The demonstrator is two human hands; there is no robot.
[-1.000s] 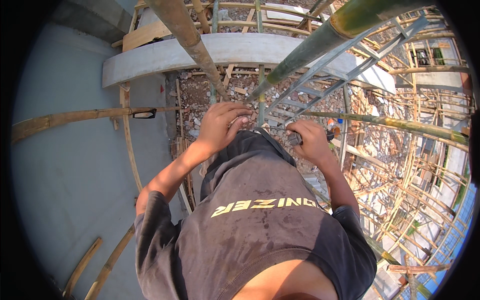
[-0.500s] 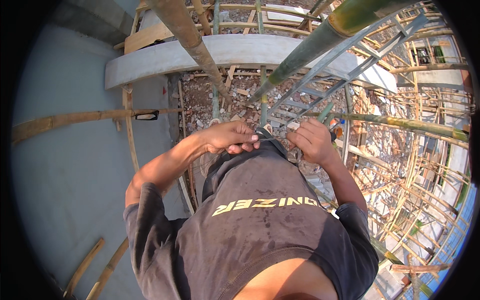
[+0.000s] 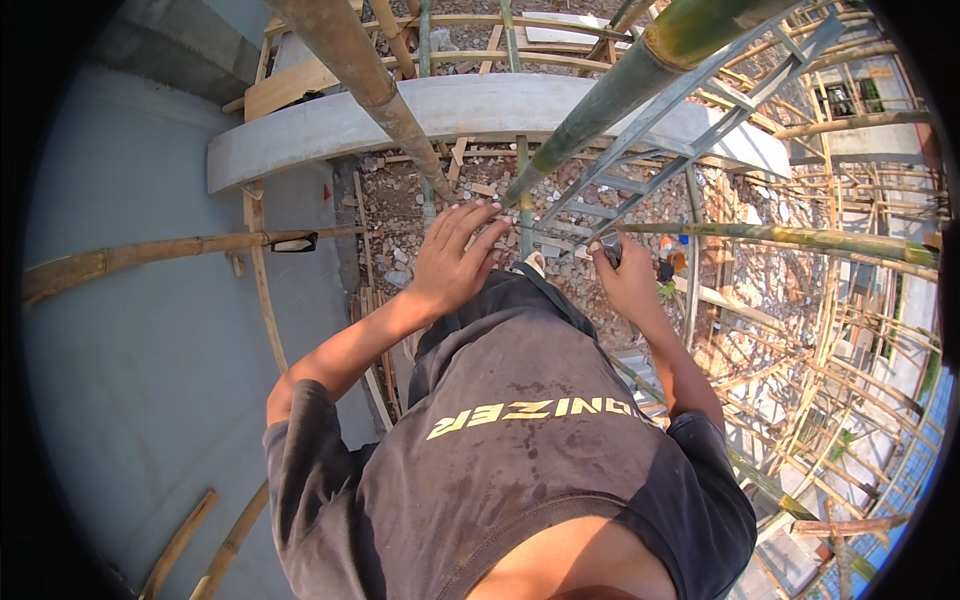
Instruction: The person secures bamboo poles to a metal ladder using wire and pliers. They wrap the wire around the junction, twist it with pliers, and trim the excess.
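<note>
Here, right fingers (image 3: 602, 262) grip a tool (image 3: 612, 246); left fingers (image 3: 460, 228) spread.

Outdoor building site, sunlit. Beyond left hand (image 3: 455, 255): long pale-grey slab-like beam (image 3: 300, 125). Left of same hand: broad smooth grey plastered surface (image 3: 150, 350). Beyond right hand (image 3: 625, 275): grey metal ladder (image 3: 688, 152); rightward, tan-green bamboo-pole scaffolding (image 3: 800, 235). Below both: reddish-brown stony rubble (image 3: 390, 215).

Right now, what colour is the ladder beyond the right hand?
The ladder is grey; it shows best in the head view.
</note>
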